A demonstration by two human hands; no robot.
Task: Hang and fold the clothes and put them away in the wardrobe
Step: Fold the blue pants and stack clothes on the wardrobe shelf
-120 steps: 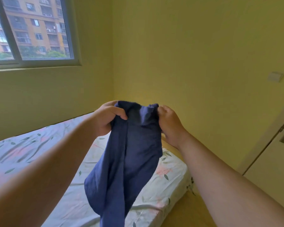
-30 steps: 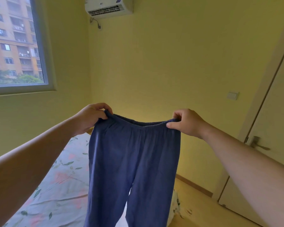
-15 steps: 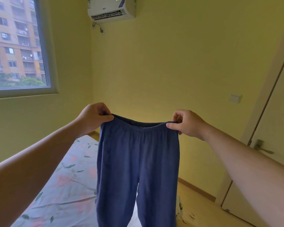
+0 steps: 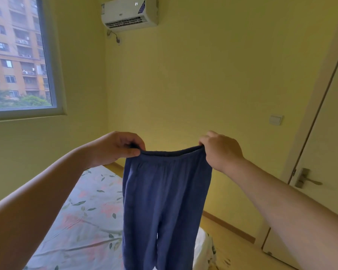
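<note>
Head view: left hand (image 4: 113,148) and right hand (image 4: 220,151) grip blue trousers (image 4: 164,201).

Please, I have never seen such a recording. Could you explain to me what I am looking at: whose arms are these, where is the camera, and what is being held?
There is no machine here. The two arms belong to a person who wears a wide-angle camera on the head, so you see roughly what that person sees, forward and down. The left hand and the right hand each grip one end of the waistband of blue trousers, which hang spread out in the air. Below, to the left, is a bed with a flowered sheet. Around it you see a window, an air conditioner high on the wall, a light switch and a door.
</note>
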